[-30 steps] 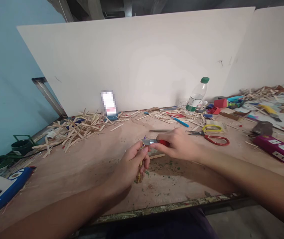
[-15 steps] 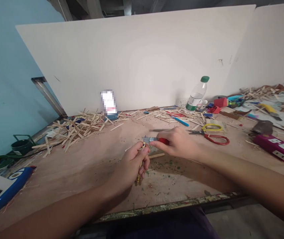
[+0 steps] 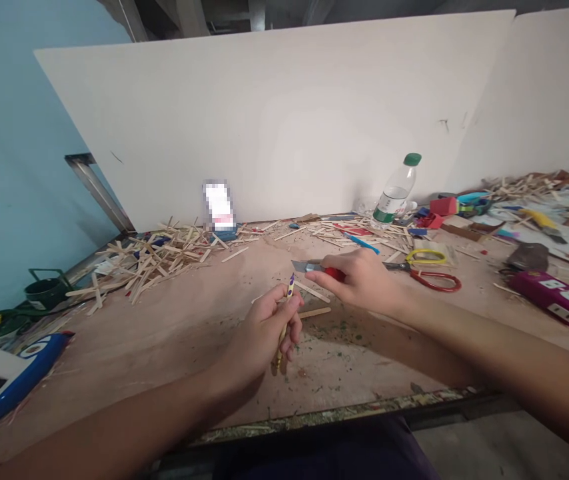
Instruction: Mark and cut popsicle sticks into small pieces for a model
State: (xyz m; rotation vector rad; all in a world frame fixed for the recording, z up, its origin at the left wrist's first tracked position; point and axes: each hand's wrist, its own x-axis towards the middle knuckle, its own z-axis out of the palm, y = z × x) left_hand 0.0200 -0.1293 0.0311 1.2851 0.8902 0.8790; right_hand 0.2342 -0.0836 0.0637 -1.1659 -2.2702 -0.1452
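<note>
My left hand (image 3: pixel 269 327) is closed around a thin yellow stick with dark purple spots (image 3: pixel 290 288). Its narrow purple-marked end points up, and the lower end shows beneath my fingers. In my right hand (image 3: pixel 357 277) is a utility knife (image 3: pixel 309 266) with a red handle, mostly covered by my fingers. The blade points left, just above the stick's upper end and apart from it. Behind my right hand lie scissors (image 3: pixel 432 267) with one yellow and one red handle loop. Flat wooden sticks (image 3: pixel 317 311) lie on the table beyond my left hand.
A loose heap of wooden sticks (image 3: pixel 159 257) lies at the left, near a propped phone (image 3: pixel 219 207). At the back stand a green-capped bottle (image 3: pixel 394 193) and a white board (image 3: pixel 274 133). A purple power strip (image 3: pixel 554 297) is at the right, a blue-and-white object (image 3: pixel 19 387) at the left.
The knife has lifted up and slightly right, off the stick's tip. More of the stick's spotted upper end now shows above my left hand, which has hardly moved.
</note>
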